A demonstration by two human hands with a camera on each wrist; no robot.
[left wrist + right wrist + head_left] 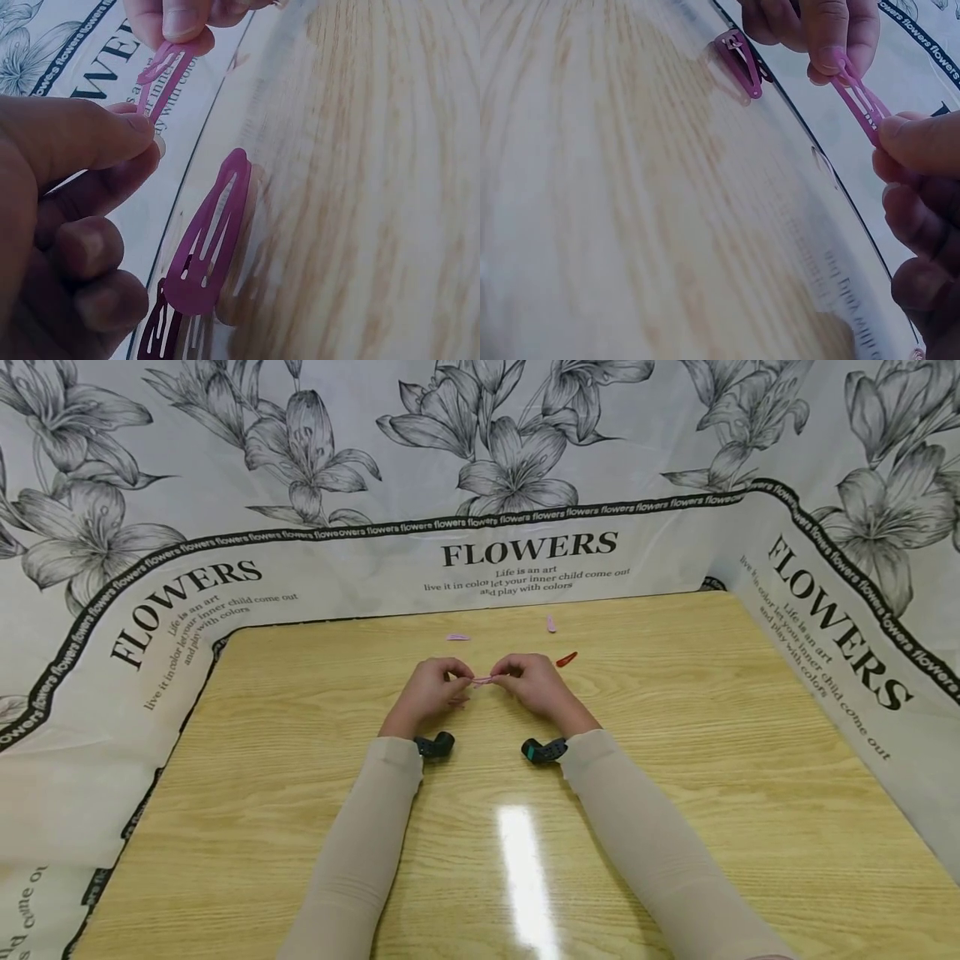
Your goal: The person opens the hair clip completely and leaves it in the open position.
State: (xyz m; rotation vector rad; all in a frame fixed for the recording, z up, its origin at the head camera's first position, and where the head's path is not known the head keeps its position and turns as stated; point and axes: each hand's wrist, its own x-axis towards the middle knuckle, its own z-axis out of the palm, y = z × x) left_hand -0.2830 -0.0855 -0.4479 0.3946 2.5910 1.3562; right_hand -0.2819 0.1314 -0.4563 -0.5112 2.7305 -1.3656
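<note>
A pink snap hair clip (482,680) is held up between the two hands above the table. My left hand (429,692) pinches one end of it between thumb and finger. At the opposite end, the thumb and finger of my right hand (542,687) grip it. The left wrist view shows the slotted frame of this hair clip (171,82) between the fingertips. Below the left hand, another pink hair clip (206,240) is near the tabletop, with a dark red clip (159,326) partly hidden beside it. The right wrist view also has that second pink clip (739,64).
Beyond the hands on the wooden table (675,818) lie a pink clip (458,637), a light pink clip (551,624) and a red clip (567,659). A flower-printed cloth (360,577) rises around the table's back and sides. Each wrist wears a dark camera band.
</note>
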